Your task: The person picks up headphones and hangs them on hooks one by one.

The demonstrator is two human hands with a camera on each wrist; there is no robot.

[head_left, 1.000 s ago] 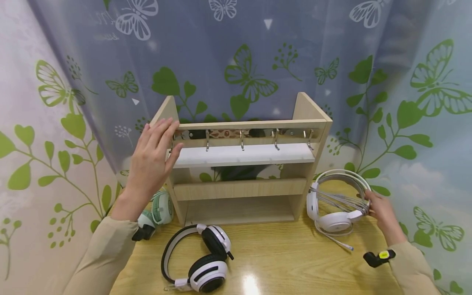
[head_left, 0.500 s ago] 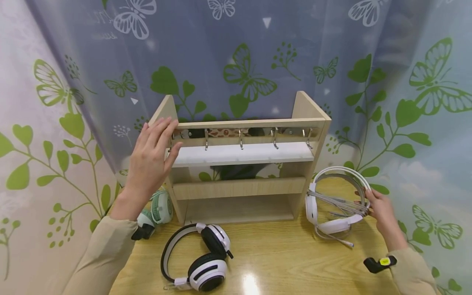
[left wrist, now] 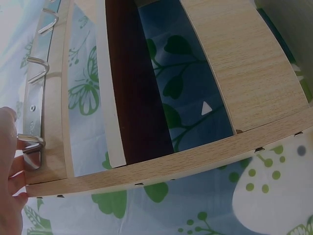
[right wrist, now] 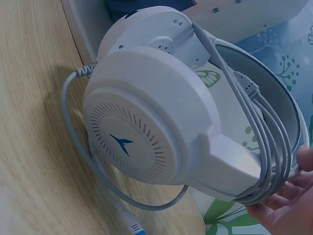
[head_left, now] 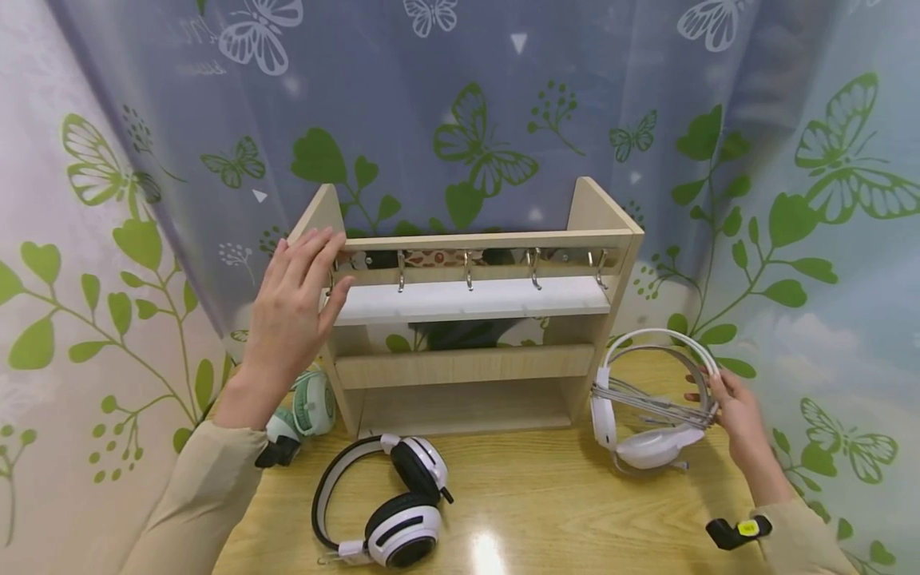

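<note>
My left hand [head_left: 291, 307] rests on the upper left corner of a light wooden rack [head_left: 467, 367], its fingers straight and thumb spread. In the left wrist view its fingers [left wrist: 15, 181] lie beside the end of the metal hook strip [left wrist: 35, 100]. My right hand [head_left: 736, 407] grips the headband of a white headset [head_left: 650, 447] to the right of the rack, close over the table. Grey cable [right wrist: 271, 147] is wound around the headset beside the fingers. In the right wrist view one ear cup [right wrist: 132, 132] faces the camera, and a cable loop hangs below it.
A white and black pair of headphones [head_left: 410, 531] lies on the wooden table [head_left: 546, 503] in front of the rack. Mint green headphones [head_left: 312, 403] sit left of it, partly behind my left arm. A patterned curtain [head_left: 402, 104] hangs around the back and sides.
My right hand has tilted the white headset and shifted it slightly left; its ear cups have turned and the microphone end is now mostly behind the lower cup. My left hand stays on the rack.
</note>
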